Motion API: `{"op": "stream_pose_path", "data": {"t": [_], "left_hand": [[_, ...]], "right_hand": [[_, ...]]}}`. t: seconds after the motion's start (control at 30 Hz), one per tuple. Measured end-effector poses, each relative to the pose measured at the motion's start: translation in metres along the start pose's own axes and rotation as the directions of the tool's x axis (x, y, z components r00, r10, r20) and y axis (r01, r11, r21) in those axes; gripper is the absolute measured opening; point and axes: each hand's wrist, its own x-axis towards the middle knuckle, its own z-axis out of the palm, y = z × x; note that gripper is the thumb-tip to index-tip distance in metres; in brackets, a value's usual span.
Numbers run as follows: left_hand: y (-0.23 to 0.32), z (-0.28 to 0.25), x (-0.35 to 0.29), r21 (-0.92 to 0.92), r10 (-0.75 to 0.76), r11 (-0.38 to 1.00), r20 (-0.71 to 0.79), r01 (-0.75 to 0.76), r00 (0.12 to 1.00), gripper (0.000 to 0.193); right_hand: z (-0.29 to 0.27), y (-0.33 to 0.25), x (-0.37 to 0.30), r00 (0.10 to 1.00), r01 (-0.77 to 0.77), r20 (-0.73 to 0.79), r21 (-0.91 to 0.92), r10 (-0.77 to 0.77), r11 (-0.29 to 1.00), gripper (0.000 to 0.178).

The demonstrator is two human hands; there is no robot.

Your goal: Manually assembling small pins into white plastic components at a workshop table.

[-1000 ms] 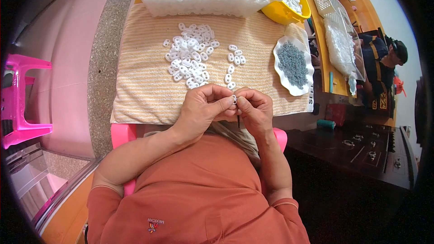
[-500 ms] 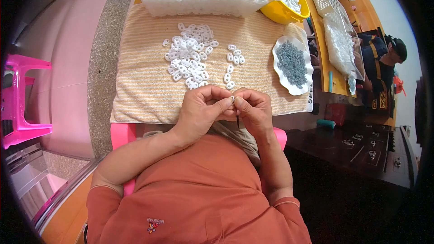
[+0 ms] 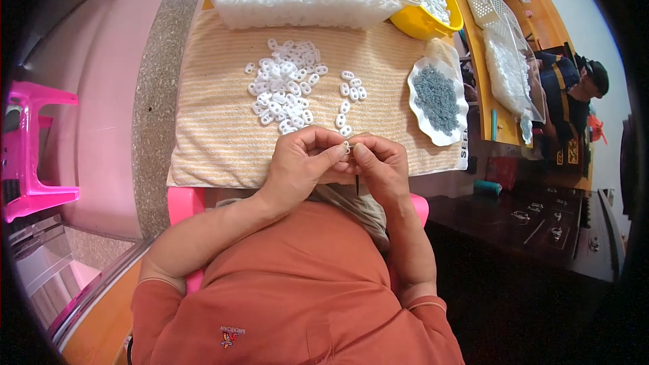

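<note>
Above the near edge of the towel-covered table, my two hands meet. My left hand (image 3: 301, 160) pinches a small white oval piece with holes (image 3: 347, 148) between thumb and forefinger. My right hand (image 3: 382, 165) is closed, its thumb and forefinger tips right beside that piece. From under the right hand a thin dark stick-like tool (image 3: 357, 184) points down; the rest of it is hidden by the fingers. Just beyond the hands lies a short line of loose white two-holed pieces (image 3: 345, 107). A heap of the same pieces (image 3: 284, 84) lies to its left.
A white wavy-edged dish (image 3: 420, 128) of small grey pieces (image 3: 436, 98) stands at the right. A clear bin (image 3: 297, 10) and a yellow basin (image 3: 426, 29), both filled with white pieces, stand at the back. A pink stool (image 3: 40, 149) is on the left; another person (image 3: 574, 88) sits at the far right.
The fingertips of my two hands have drawn slightly apart, so more of the white piece shows between them. The view has shifted a little; the heap and line look unchanged.
</note>
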Motion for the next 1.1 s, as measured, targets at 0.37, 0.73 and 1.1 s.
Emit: {"op": "stream_pose_path", "data": {"t": [0.37, 0.73, 1.1], "left_hand": [[0.004, 0.003, -0.001, -0.049, -0.048, 0.998, 0.001, 0.048, 0.999, 0.013], [0.020, -0.006, 0.008, -0.059, 0.094, 0.993, -0.162, -0.104, 0.982, 0.013], [0.028, -0.012, 0.009, -0.104, 0.154, 0.979, -0.181, -0.175, 0.971, 0.014]], "right_hand": [[0.002, -0.003, -0.001, 0.998, -0.001, -0.069, -0.005, 0.001, 1.000, 0.015], [0.015, -0.017, 0.001, 0.967, 0.144, -0.160, -0.308, -0.200, 0.940, 0.011], [0.008, -0.015, 0.015, 0.881, 0.352, 0.131, -0.824, -0.454, 0.445, 0.018]]}}
